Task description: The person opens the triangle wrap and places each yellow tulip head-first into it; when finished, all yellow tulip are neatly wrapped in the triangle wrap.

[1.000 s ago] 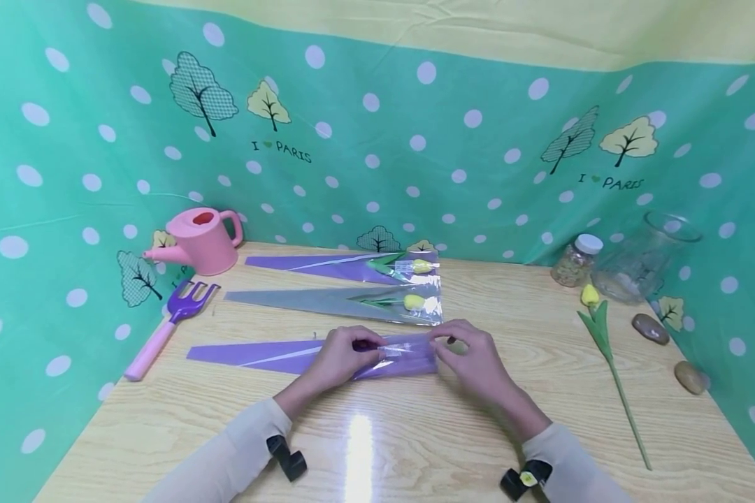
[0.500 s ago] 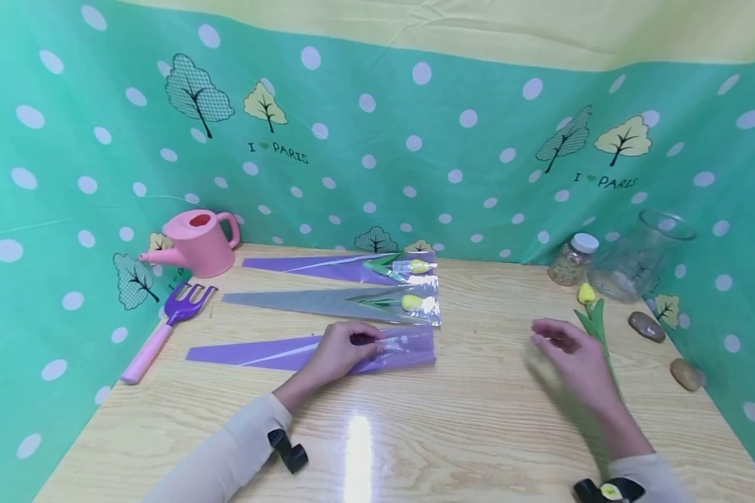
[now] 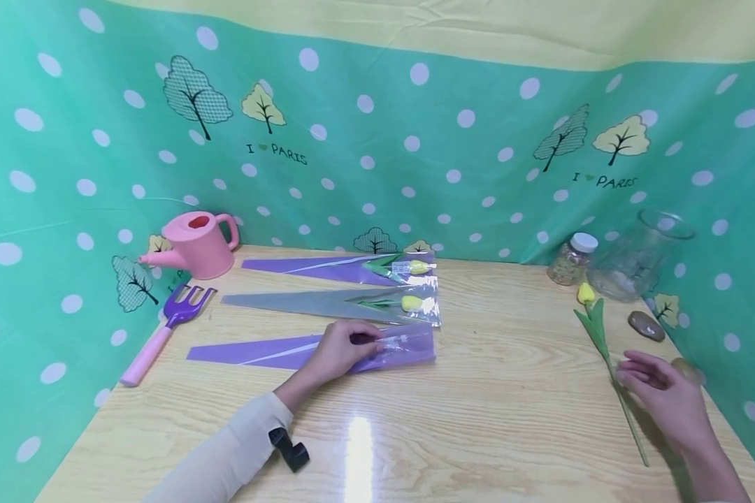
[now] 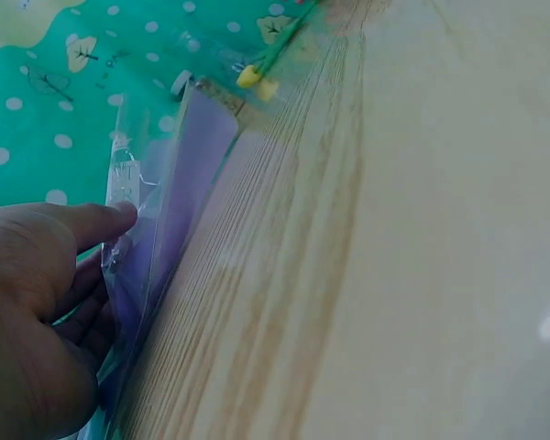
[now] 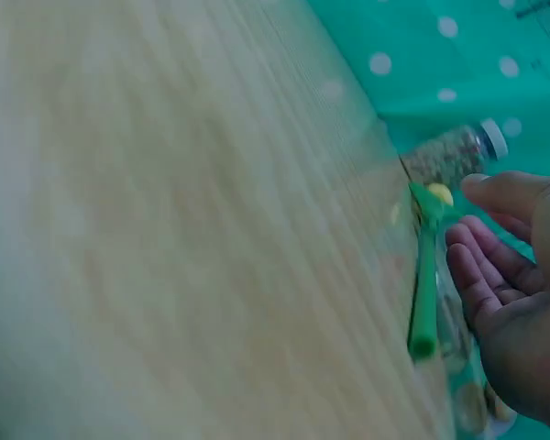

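My left hand (image 3: 340, 349) pinches a purple-backed clear flower sleeve (image 3: 416, 344) that lies pointing left on the table. In the left wrist view, the thumb presses the clear front of the sleeve (image 4: 170, 192), with the other fingers partly hidden by it. At the right, my right hand (image 3: 670, 402) hovers beside the green stem of a yellow tulip (image 3: 596, 327), its fingers loosely bent and holding nothing. The right wrist view has the tulip (image 5: 425, 293) just left of the right hand (image 5: 522, 284), with a small gap between them.
Two sleeved yellow tulips lie behind, one in a grey sleeve (image 3: 277, 300) and one in a purple sleeve (image 3: 302, 265). A pink watering can (image 3: 204, 244) and a hand fork (image 3: 154, 349) stand left. Right are a lidded jar (image 3: 569, 267), a glass vase (image 3: 626, 269) and stones (image 3: 646, 325).
My right hand has let go of the sleeve's wide end and travelled right to the loose tulip's stem. The left hand stays on the sleeve.
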### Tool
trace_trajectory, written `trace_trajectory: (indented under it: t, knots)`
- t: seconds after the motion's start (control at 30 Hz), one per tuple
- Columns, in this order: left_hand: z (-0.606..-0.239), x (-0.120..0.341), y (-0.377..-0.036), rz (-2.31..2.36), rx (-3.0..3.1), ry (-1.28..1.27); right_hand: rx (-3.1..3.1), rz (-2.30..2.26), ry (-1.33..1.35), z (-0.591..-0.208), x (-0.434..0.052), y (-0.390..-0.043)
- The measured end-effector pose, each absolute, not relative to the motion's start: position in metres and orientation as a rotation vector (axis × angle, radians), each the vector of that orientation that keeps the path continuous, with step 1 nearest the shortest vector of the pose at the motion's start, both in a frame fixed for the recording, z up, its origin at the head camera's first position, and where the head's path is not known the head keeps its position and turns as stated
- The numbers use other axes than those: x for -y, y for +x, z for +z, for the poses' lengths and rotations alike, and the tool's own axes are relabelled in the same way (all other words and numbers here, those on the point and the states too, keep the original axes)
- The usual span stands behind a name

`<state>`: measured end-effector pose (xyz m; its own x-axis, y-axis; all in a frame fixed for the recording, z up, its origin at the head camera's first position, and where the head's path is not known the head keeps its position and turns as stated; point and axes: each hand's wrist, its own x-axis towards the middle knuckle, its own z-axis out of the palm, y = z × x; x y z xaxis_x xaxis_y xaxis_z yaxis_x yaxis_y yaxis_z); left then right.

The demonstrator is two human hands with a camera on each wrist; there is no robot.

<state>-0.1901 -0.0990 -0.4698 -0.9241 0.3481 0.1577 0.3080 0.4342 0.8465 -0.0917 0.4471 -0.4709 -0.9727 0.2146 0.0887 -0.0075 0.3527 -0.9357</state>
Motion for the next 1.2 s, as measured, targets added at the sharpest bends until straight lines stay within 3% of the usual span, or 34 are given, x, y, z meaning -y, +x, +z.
trace_trajectory:
  t: [0.7, 1.03, 1.2]
  knots:
    - [-0.472, 0.1, -0.19, 1.512, -2.627, 0.618, 2.784, 0.972, -0.421, -0.462, -0.43, -0.1]
    - [-0.471, 0.099, -0.189, 1.534, -2.613, 0.618, 2.598, 1.336, -0.582, -0.449, -0.41, -0.106]
    - [-0.47, 0.099, -0.189, 1.53, -2.617, 0.607, 2.254, 1.789, -0.581, -0.436, -0.394, -0.109]
